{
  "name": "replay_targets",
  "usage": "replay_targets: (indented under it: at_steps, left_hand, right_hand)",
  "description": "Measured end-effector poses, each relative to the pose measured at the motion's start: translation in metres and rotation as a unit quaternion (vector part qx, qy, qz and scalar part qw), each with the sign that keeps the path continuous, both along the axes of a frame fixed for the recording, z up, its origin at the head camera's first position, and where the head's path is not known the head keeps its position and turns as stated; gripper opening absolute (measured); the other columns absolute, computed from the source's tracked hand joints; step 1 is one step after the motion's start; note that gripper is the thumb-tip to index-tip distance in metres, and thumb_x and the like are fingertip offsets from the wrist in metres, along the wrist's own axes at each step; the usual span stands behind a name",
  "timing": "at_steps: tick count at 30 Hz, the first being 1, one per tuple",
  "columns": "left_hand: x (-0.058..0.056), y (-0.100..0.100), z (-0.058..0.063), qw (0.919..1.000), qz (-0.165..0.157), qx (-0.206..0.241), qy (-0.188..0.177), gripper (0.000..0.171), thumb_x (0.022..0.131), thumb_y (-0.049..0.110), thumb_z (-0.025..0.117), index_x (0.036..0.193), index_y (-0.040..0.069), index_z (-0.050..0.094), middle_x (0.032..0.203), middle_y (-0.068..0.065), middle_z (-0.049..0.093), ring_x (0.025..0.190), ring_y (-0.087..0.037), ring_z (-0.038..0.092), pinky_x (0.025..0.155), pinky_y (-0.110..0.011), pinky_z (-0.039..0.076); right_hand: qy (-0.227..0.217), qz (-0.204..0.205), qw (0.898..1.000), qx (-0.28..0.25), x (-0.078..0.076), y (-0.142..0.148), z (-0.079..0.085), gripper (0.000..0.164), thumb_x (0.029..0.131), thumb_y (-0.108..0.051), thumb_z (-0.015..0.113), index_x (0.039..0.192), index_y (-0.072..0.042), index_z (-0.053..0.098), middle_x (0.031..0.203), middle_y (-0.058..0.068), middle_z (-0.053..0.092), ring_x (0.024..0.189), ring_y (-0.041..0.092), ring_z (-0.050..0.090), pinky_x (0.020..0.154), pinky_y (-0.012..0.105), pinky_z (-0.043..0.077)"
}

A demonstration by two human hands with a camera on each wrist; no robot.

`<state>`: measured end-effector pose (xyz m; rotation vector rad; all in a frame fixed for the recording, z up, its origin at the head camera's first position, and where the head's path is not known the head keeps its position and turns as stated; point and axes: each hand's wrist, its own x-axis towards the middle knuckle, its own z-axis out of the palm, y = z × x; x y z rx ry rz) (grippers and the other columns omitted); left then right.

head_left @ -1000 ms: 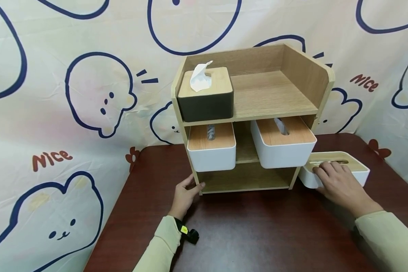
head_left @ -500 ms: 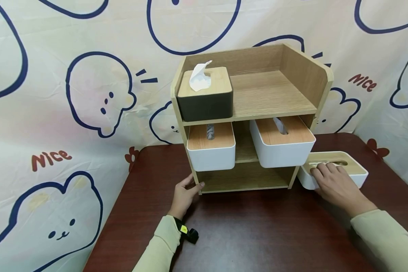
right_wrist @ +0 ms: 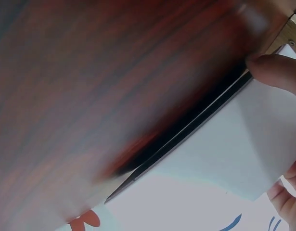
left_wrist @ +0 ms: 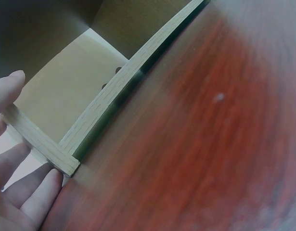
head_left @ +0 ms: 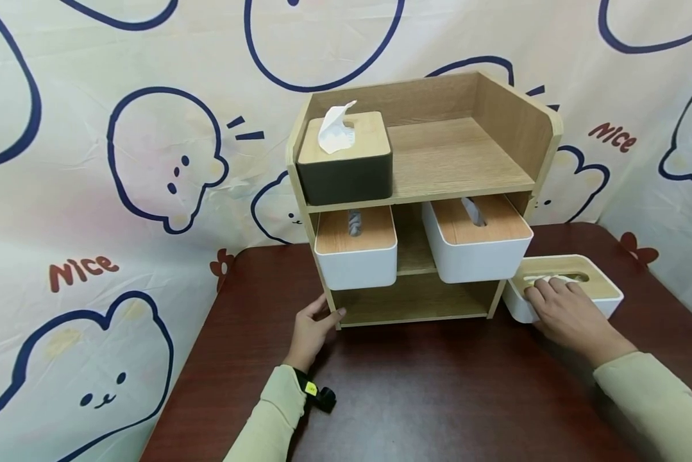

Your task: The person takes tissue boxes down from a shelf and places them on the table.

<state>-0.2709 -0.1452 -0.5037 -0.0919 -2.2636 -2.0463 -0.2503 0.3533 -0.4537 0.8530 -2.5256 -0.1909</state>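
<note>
While my left hand (head_left: 312,332) pinches the shelf (head_left: 455,157), my right hand (head_left: 569,316) grips the box (head_left: 601,286) beside it, seemingly to shift it, needing steady guidance next.

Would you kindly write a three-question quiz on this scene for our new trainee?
1. True or false: the dark box stands on the bottom level of the shelf unit.
2. Which hand grips the shelf unit: A) left, B) right, C) neither?
3. What does the right hand grip?

Key: 1. False; it stands on the top level. 2. A, the left hand. 3. A white box beside the shelf unit.
</note>
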Motion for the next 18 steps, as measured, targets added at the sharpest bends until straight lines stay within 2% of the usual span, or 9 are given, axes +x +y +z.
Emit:
replay_targets:
  at_steps: [9, 18]
  left_hand:
    - [-0.0002, -0.0005, -0.0013, 1.0000, 0.000, -0.002, -0.001, 0.065, 0.079, 0.039, 0.082, 0.137, 0.023, 0.057, 0.137, 0.000, 0.055, 0.132, -0.018, 0.042, 0.100, -0.044, 0.041]
    - [-0.0011, -0.0005, -0.0017, 0.9999, -0.010, 0.005, -0.004, 0.063, 0.081, 0.035, 0.081, 0.138, 0.022, 0.057, 0.139, -0.005, 0.054, 0.132, -0.019, 0.042, 0.099, -0.044, 0.042]
  right_hand:
    - [-0.010, 0.006, 1.000, -0.003, 0.0010, 0.0022, 0.0010, 0.060, 0.056, -0.019, 0.091, 0.098, -0.006, 0.050, 0.086, 0.011, 0.050, 0.079, 0.033, 0.055, 0.061, 0.049, 0.046]
    - [-0.006, 0.005, 1.000, 0.005, 0.0016, 0.0031, 0.0006, 0.060, 0.057, -0.021, 0.092, 0.098, -0.006, 0.051, 0.086, 0.011, 0.050, 0.079, 0.033, 0.055, 0.061, 0.048, 0.047]
